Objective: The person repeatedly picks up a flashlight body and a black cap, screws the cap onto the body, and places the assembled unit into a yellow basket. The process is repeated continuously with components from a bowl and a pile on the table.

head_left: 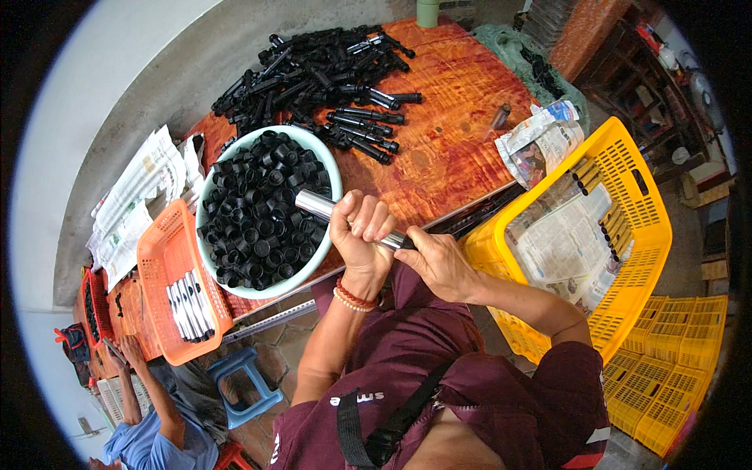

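In front of my body, my left hand is closed around a shiny silver metal tube, its bare end pointing up and to the left. My right hand grips the tube's other end, thumb and fingers on a black cap or collar; the fingers partly hide how the two fit. Just left of my left hand stands a pale mint basin, heaped with short black caps. Behind the basin, a large pile of black rod-shaped parts with some silver bits covers the tabletop.
A yellow crate at right holds newspaper and several tubes. An orange basket at left holds silver-and-black tubes. Newspapers lie on the red-brown table. At lower left are a co-worker and a blue stool; yellow crates are stacked at right.
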The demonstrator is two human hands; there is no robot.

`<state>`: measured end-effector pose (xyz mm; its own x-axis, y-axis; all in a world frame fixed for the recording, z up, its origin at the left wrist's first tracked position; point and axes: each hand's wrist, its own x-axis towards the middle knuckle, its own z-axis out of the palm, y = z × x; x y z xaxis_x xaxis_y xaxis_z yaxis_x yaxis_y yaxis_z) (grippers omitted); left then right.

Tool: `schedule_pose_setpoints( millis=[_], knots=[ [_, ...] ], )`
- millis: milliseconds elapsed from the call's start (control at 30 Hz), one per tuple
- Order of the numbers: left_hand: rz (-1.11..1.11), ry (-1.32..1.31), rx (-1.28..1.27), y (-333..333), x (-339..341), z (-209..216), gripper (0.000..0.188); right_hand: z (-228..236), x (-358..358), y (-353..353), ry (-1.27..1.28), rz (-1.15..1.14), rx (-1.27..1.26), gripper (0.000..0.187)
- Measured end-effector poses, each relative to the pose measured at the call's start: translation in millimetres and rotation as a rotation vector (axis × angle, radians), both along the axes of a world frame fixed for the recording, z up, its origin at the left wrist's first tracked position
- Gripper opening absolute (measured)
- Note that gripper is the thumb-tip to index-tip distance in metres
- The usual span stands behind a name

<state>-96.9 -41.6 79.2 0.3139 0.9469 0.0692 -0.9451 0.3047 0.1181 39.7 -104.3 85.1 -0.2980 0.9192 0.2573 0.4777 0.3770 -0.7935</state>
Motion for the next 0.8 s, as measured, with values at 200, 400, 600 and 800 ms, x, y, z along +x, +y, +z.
schedule_pose_setpoints(
  millis=[200,400,600,800],
  knots=[
    [-0.033,-0.133,-0.036,6.0,-4.1,4.4,0.035,11.4,-3.4,5.4,-0.023,-0.011,0.016,0.029],
    [-0.047,-0.121,0.024,-1.4,-3.2,9.9,0.032,14.0,-4.0,-3.5,-0.001,-0.011,0.001,0.030],
    [-0.085,-0.182,0.051,-2.5,-1.7,7.5,0.030,12.5,-5.3,-7.9,0.082,-0.018,-0.028,0.032],
    [0.086,0.099,0.049,11.0,-6.4,6.7,0.031,3.7,6.4,20.6,-0.018,0.035,-0.080,0.039]
  ],
)
